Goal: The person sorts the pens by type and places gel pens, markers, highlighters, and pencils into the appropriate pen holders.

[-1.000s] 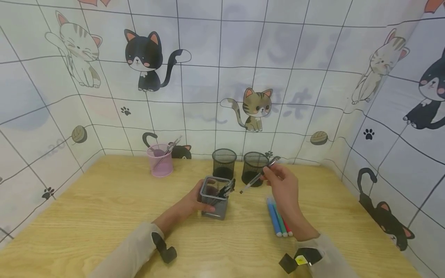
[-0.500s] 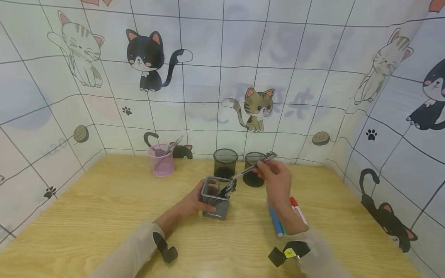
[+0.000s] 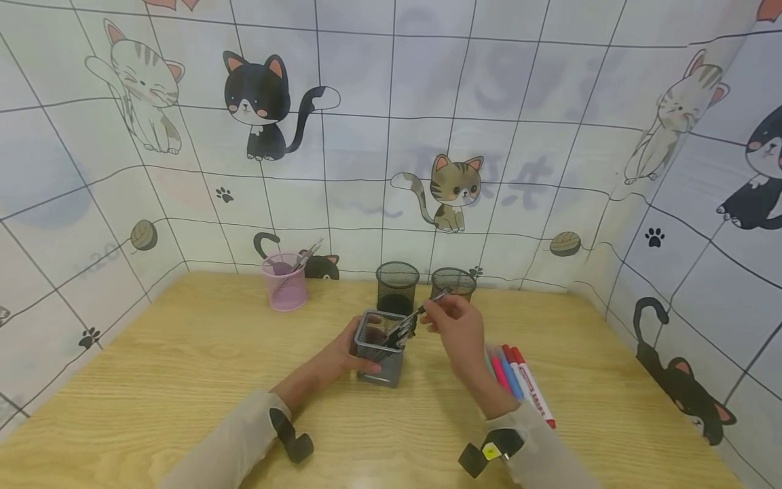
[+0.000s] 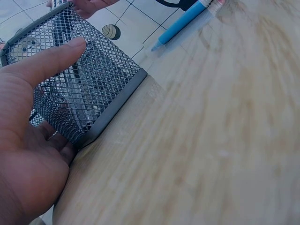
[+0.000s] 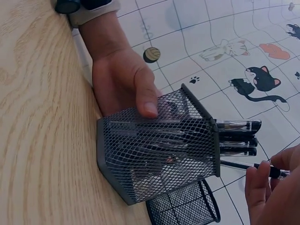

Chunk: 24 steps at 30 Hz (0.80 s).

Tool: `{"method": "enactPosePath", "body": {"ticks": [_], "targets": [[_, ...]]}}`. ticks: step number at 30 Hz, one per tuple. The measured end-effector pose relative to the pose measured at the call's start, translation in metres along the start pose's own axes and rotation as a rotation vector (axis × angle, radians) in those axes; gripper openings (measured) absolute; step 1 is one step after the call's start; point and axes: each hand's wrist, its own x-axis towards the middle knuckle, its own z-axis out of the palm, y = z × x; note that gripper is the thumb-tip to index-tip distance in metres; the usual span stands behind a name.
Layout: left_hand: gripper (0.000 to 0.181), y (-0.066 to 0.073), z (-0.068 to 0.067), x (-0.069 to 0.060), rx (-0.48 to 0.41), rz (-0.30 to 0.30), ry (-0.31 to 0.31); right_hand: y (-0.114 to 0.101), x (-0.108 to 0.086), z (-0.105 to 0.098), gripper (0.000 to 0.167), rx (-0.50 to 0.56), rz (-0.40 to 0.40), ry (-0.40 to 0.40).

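My left hand (image 3: 339, 352) grips a square grey mesh pen holder (image 3: 387, 375) by its left side, thumb across the near wall. In the left wrist view the holder (image 4: 101, 77) stands on the table with pens seen through the mesh. Several clear-barrelled pens (image 5: 236, 139) lean together at one side of its mouth in the right wrist view. My right hand (image 3: 459, 333) pinches another pen (image 5: 241, 165) between thumb and fingers at the holder's right rim. This pen slants, its lower end at the holder's mouth; how deep it reaches is hard to tell.
Two round black mesh cups (image 3: 397, 282) stand behind the holder, the right one partly hidden by my right hand. A pink cup (image 3: 288, 293) with pens is at the back left. Several coloured markers (image 3: 533, 386) lie right of my right forearm. Cat-patterned cloth walls the table.
My right hand has moved left with the pen, from beside the right black cup to the holder's mouth. More markers are uncovered. The left hand keeps its grip on the holder.
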Motion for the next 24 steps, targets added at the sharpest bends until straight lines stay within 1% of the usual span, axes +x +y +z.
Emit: {"method": "enactPosePath", "body": {"ticks": [6, 10, 14, 17, 21, 24], "targets": [[0.090, 0.0004, 0.0002, 0.0001, 0.007, -0.002, 0.003, 0.0054, -0.0001, 0.0032, 0.021, -0.076, 0.019, -0.031], [0.092, 0.0008, 0.0000, 0.0001, -0.003, -0.006, 0.005, 0.0077, -0.0003, 0.0042, 0.024, -0.081, 0.016, -0.057], [0.091, 0.0015, 0.0003, -0.0004, 0.000, -0.015, 0.012, 0.0067, -0.0015, 0.0054, 0.027, -0.077, 0.015, -0.062], [0.091, 0.0004, -0.0003, 0.0002, 0.003, -0.010, 0.011, 0.0062, -0.0019, 0.0062, 0.024, -0.083, 0.016, -0.067], [0.092, -0.0019, -0.0015, 0.0012, 0.000, 0.025, -0.008, 0.0060, -0.0015, 0.0072, 0.021, -0.075, 0.016, -0.074], [0.091, -0.0025, -0.0015, 0.0014, -0.002, 0.047, -0.019, 0.0052, -0.0016, 0.0076, 0.022, -0.065, 0.020, -0.080]]}}
